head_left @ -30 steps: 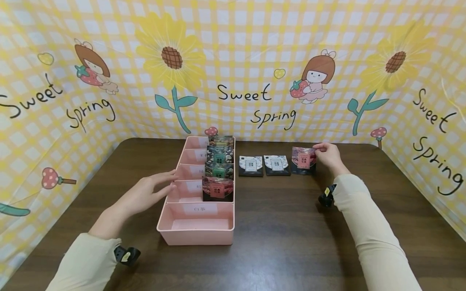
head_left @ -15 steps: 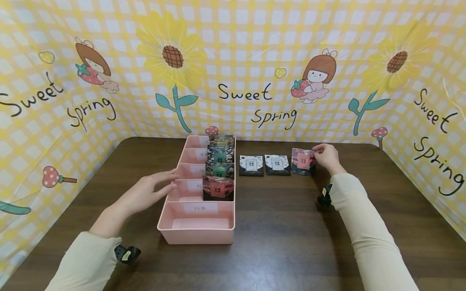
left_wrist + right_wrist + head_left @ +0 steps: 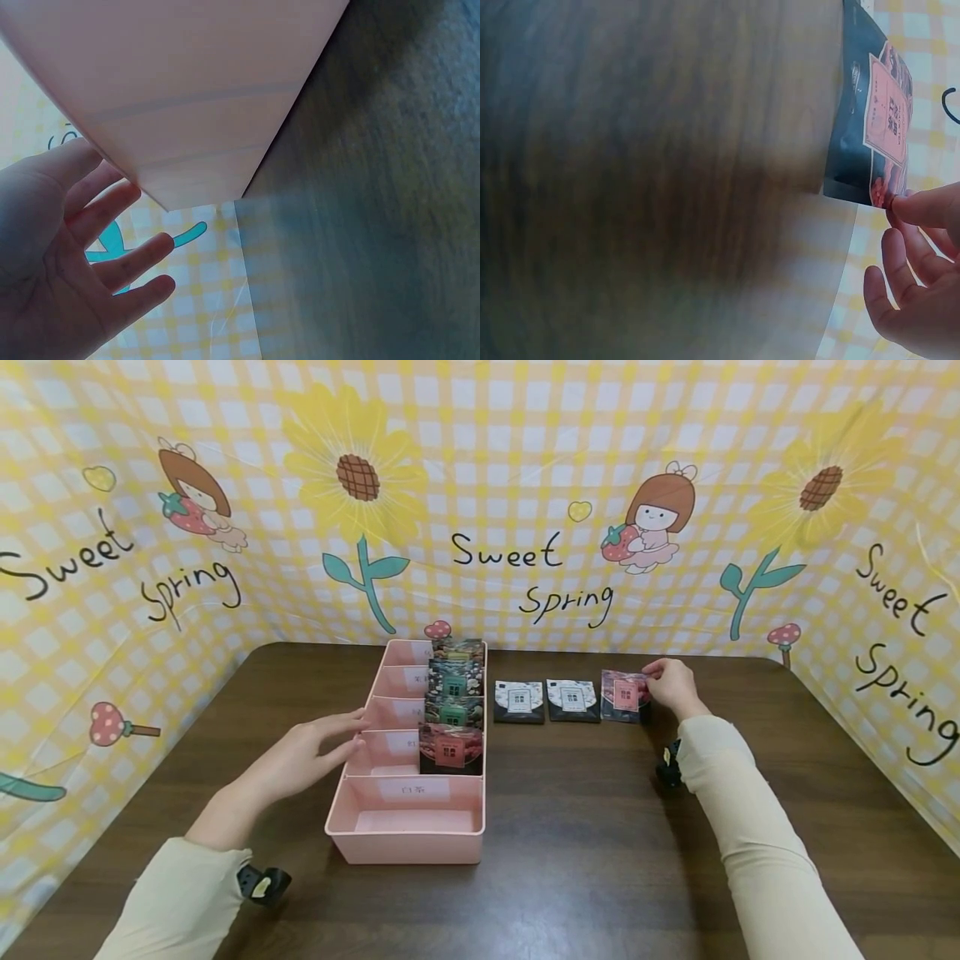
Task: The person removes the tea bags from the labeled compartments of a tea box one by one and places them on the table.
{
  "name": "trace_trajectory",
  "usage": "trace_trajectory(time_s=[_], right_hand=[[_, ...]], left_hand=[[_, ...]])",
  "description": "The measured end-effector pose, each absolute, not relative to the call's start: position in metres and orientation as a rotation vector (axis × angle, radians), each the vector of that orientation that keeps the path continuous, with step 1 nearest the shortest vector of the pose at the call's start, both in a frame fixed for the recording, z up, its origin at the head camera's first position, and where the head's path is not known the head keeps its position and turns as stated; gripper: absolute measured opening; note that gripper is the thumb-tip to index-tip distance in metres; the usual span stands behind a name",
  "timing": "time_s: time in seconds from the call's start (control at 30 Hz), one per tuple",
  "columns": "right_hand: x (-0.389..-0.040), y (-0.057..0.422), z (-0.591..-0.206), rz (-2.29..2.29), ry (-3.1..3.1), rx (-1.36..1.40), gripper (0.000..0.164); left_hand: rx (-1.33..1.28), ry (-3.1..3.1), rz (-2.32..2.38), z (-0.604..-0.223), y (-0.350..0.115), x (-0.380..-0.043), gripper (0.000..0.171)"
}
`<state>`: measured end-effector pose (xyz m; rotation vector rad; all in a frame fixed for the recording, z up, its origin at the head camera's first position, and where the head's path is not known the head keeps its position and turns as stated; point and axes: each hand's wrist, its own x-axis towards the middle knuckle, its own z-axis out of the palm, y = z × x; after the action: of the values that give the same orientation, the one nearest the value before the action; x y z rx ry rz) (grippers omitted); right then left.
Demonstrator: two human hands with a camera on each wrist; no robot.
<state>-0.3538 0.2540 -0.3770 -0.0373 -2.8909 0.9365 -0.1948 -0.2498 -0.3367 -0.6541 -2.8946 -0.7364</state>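
Note:
My right hand [image 3: 673, 685] pinches the upper right corner of a red-and-black tea sachet [image 3: 624, 695] at the back right of the table. In the right wrist view, thumb and forefinger meet on the corner of the sachet [image 3: 881, 124], its lower edge close over the tabletop. My left hand [image 3: 300, 752] rests its fingertips on the left rim of a pink divided box [image 3: 416, 850]. The left wrist view shows those fingers [image 3: 112, 210] loosely spread along the edge. Sachets stand in the box's back compartments, a red one [image 3: 450, 750] foremost; the front compartment holds none.
Two white-and-black sachets [image 3: 518, 702] lie in a row between the box and the red sachet. Paper labels [image 3: 414, 789] mark the compartments. Behind the wooden table [image 3: 585, 843] hangs a yellow checked cloth [image 3: 495, 468].
The held red sachet has tipped back and come slightly lower, my right hand sinking a little with it. My left hand stays on the box rim.

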Motion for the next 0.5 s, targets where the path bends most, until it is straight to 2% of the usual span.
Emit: trace_trajectory(time_s=[0.5], right_hand=[[-0.3519, 0.2530, -0.3771, 0.919, -2.968, -0.041, 0.031]], left_hand=[[-0.655, -2.885, -0.753, -0.3367, -0.2498, -0.1940, 0.036]])
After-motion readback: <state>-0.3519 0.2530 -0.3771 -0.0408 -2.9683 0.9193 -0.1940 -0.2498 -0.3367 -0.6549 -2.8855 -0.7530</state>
